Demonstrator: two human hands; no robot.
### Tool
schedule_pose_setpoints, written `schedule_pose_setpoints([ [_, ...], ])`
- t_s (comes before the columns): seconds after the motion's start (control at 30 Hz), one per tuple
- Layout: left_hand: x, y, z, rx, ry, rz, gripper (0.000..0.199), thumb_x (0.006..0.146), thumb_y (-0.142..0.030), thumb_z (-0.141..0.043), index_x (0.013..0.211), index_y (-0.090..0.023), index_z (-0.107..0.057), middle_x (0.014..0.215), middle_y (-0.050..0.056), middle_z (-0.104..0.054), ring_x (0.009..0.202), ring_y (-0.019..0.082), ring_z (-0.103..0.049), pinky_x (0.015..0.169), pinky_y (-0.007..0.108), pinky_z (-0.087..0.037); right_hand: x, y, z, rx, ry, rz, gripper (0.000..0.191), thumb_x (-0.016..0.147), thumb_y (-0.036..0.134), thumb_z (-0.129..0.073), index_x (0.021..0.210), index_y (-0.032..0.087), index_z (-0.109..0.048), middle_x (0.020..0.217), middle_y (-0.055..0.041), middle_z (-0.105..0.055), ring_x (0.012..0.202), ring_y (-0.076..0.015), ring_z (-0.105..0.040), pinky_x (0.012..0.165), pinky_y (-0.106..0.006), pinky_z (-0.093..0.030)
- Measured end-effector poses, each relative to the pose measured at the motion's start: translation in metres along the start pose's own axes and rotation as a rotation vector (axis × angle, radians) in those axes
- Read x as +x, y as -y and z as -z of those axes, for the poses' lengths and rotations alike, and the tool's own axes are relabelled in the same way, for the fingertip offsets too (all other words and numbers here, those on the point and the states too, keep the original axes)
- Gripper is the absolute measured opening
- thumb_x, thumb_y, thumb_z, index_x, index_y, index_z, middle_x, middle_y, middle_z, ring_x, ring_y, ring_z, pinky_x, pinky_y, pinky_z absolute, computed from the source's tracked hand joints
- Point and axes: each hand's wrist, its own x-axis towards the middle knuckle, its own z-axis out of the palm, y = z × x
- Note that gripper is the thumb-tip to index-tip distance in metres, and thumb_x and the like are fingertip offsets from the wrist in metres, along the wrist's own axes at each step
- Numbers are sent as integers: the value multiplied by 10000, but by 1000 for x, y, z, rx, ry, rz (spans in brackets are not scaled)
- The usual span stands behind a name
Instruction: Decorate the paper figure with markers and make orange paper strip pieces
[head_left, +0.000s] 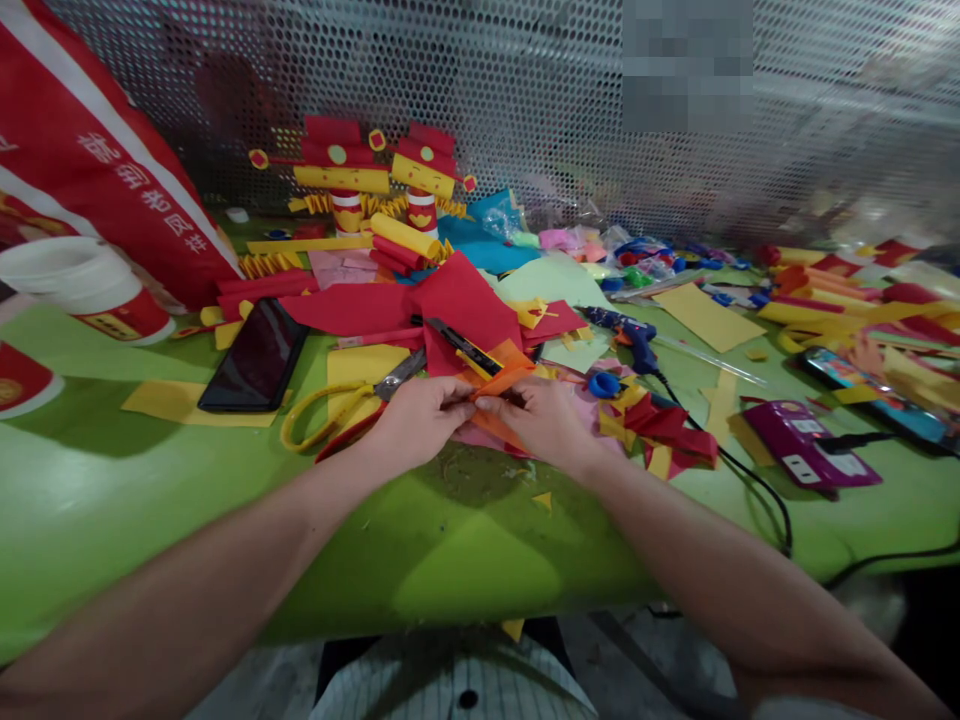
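Observation:
Both hands meet over the front of the paper pile. My left hand (422, 420) has its fingers closed on the near left edge of an orange piece of paper (513, 372). My right hand (541, 418) pinches the same paper from the right, thumb near the left fingertips. Just behind them lies a black stapler-like or cutter-like tool (465, 345), partly covered, so its kind is unclear. Yellow-handled scissors (322, 410) rest beside my left hand, blades pointing to it. Red paper (469, 305) spreads beyond the hands.
A black phone (255, 358) and paper cups (82, 285) are on the left. A blue glue gun (630, 335) lies right of the pile, its cable trailing. A purple power strip (806, 445) sits farther right. Two paper figures (346, 180) stand at the back.

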Motion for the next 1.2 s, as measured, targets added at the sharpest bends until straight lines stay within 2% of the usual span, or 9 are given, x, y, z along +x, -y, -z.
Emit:
schedule_pose_setpoints([
  [0.13,-1,-3,-1,-45,-6,23,151,744,-120,-552,731,-182,-689,616,-6,-661,547,127,-626,558,228,-503,-1,1,3,-90,-7,63,228,766,308,-581,576,191,-626,537,3,-571,479,-105,-447,461,-239,-304],
  [0.23,-1,-3,-3,-84,-41,41,141,747,-120,-558,757,-174,-687,630,-1,-664,555,122,-621,570,234,-511,-2,0,4,-188,-15,124,212,786,290,-547,644,191,-669,610,-27,-633,535,-135,-519,495,-256,-375],
  [0.37,-1,1,-3,-135,-76,46,109,750,-150,-582,795,-162,-681,634,11,-668,556,120,-609,568,240,-512,-5,-5,4,-253,-57,284,197,799,214,-515,837,214,-708,830,-55,-704,756,-185,-623,669,-315,-492],
  [0.5,0,3,-4,-203,-138,63,107,746,-147,-588,807,-167,-674,676,15,-684,600,131,-625,608,263,-526,-9,-10,3,-328,-79,464,293,811,141,-477,998,208,-693,993,-85,-697,860,-188,-644,739,-322,-514],
  [0.63,0,-1,-6,-320,-170,110,137,773,-112,-545,814,-163,-665,659,-1,-679,574,120,-625,625,273,-538,-12,-6,2,-488,-76,545,321,846,168,-447,1070,200,-675,1050,-91,-692,900,-200,-647,775,-329,-521],
  [0.77,-2,-9,-8,-432,-182,169,118,775,-95,-553,822,-138,-653,611,-10,-661,514,109,-608,588,266,-537,-13,0,3,-659,-57,583,335,872,191,-420,1106,165,-659,1089,-113,-680,886,-225,-648,747,-349,-523],
  [0.9,-2,-13,-8,-485,-178,193,92,765,-90,-560,750,-127,-643,550,-20,-627,484,102,-591,530,235,-517,-13,3,4,-793,-7,570,341,868,134,-434,1148,143,-630,1129,-136,-658,877,-237,-646,701,-349,-512],
  [1.1,-2,-10,-7,-547,-182,157,118,771,-157,-572,660,-132,-605,540,-20,-608,493,90,-581,519,212,-505,-14,2,5,-904,-13,596,370,849,87,-435,1163,170,-613,1159,-88,-654,880,-206,-629,705,-308,-493],
  [1.2,-2,-8,-7,-548,-182,143,81,733,-187,-644,685,-127,-617,576,-18,-622,530,88,-589,550,210,-512,-12,0,5,-866,-16,587,351,854,103,-444,1141,188,-626,1144,-78,-662,915,-203,-618,780,-325,-484],
])
